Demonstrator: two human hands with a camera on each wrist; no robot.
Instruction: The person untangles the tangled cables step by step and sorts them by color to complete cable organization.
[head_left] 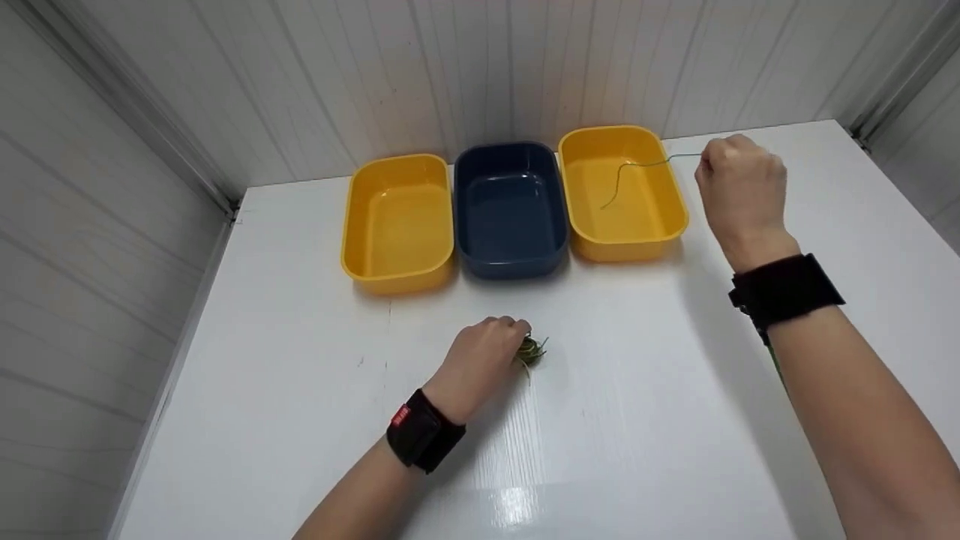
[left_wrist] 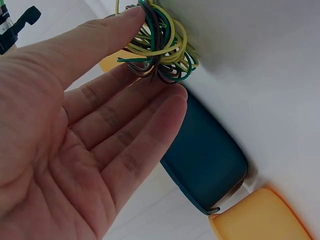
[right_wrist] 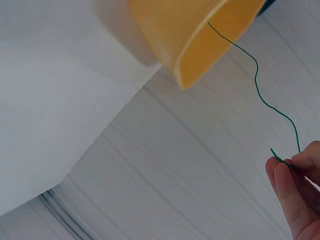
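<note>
Fingertips of the right hand (head_left: pixel 741 187) pinch a green wire (head_left: pixel 626 176) over the right yellow tub (head_left: pixel 675 225), seemingly ready to drop, while the left hand (head_left: pixel 480 360) holds the wire bundle (head_left: pixel 530 349) with straight fingers

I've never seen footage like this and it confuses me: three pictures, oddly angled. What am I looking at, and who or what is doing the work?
No machine here: a person works with two bare hands and wears three cameras. The big picture comes from a camera on the head, looking down at a white table. The other two come from cameras strapped to the wrists, which is why they look tilted.

At the table's far edge three tubs stand in a row: a left yellow tub, a dark blue tub and a right yellow tub.

The left hand rests on the table, with straight fingers touching a bundle of yellow, green and brown wires. The right hand pinches a single green wire, whose free end hangs over the right yellow tub.
</note>
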